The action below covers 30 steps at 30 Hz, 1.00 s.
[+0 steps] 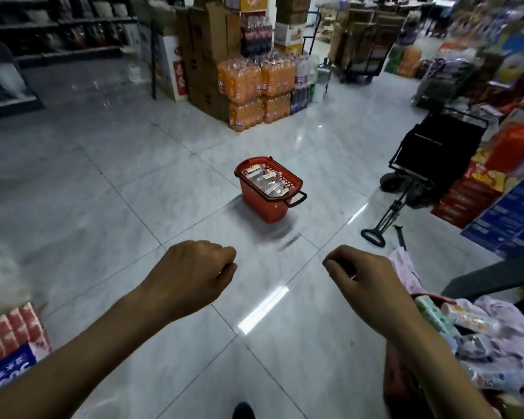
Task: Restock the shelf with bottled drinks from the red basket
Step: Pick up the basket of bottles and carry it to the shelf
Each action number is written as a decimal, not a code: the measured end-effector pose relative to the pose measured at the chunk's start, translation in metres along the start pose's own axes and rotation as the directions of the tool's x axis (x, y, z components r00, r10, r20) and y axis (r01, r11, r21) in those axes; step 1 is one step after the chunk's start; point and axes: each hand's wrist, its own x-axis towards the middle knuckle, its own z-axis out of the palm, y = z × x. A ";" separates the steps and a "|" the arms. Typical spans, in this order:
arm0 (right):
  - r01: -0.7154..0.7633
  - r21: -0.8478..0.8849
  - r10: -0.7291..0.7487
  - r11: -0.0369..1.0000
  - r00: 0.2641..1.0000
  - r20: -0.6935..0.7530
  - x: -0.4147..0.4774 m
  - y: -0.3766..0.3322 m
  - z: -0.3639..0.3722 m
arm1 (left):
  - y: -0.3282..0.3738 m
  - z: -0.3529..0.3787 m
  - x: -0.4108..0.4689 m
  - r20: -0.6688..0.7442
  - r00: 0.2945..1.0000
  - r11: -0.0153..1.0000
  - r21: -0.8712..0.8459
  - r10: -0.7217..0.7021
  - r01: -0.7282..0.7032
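Red basket [263, 207] sat on the floor [133, 176] far ahead, bottled drinks [265, 179] lying inside. Our left hand [194, 267] and right hand [357, 273] hovered near us, both curled, empty. We judged it best to step close before gripping its handles [297, 201].

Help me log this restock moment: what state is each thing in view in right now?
red basket, upright on the floor, handles down, loaded.
bottled drinks, lying in the basket, none in hand.
left hand, fingers curled, holding nothing, short of the basket.
right hand, fingers curled, holding nothing.
black cart, parked on the floor at the right, untouched.
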 end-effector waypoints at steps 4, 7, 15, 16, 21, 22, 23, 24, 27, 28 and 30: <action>-0.033 -0.001 0.033 0.999 0.999 -0.032 0.081 0.002 -0.006 | -0.044 0.013 0.081 0.034 0.999 1.000 -0.025 0.008 -0.008; -0.074 0.001 0.074 0.997 0.997 -0.026 0.137 0.008 -0.001 | -0.072 0.030 0.133 0.074 0.997 0.999 -0.034 0.030 -0.028; -0.080 -0.049 0.081 0.996 0.997 0.017 0.308 0.043 0.039 | -0.155 0.092 0.273 0.158 0.984 0.994 0.060 0.086 -0.096; -0.074 -0.054 0.075 0.996 0.997 0.022 0.332 0.048 0.043 | -0.165 0.098 0.293 0.168 0.982 0.993 0.064 0.087 -0.099; -0.086 -0.034 0.089 0.996 0.991 0.103 0.447 0.063 0.056 | -0.218 0.119 0.392 0.221 0.972 0.995 0.039 0.079 -0.089; -0.086 -0.028 0.089 0.996 0.987 0.131 0.470 0.064 0.060 | -0.230 0.123 0.410 0.224 0.971 0.994 0.046 0.085 -0.098; -0.079 -0.030 0.083 0.996 0.983 0.162 0.492 0.064 0.063 | -0.242 0.126 0.427 0.224 0.971 0.994 0.052 0.080 -0.094; -0.073 -0.029 0.077 0.997 0.980 0.183 0.514 0.064 0.066 | -0.255 0.130 0.443 0.226 0.972 0.996 0.043 0.071 -0.083; -0.081 -0.018 0.083 0.997 0.969 0.234 0.573 0.058 0.072 | -0.291 0.143 0.485 0.251 0.967 0.999 -0.003 0.048 -0.049; -0.086 -0.021 0.088 0.996 0.965 0.245 0.592 0.057 0.075 | -0.304 0.150 0.499 0.263 0.964 0.999 -0.004 0.045 -0.046; -0.098 -0.037 0.104 0.995 0.960 0.262 0.630 0.056 0.081 | -0.331 0.165 0.528 0.288 0.957 0.999 -0.021 0.038 -0.034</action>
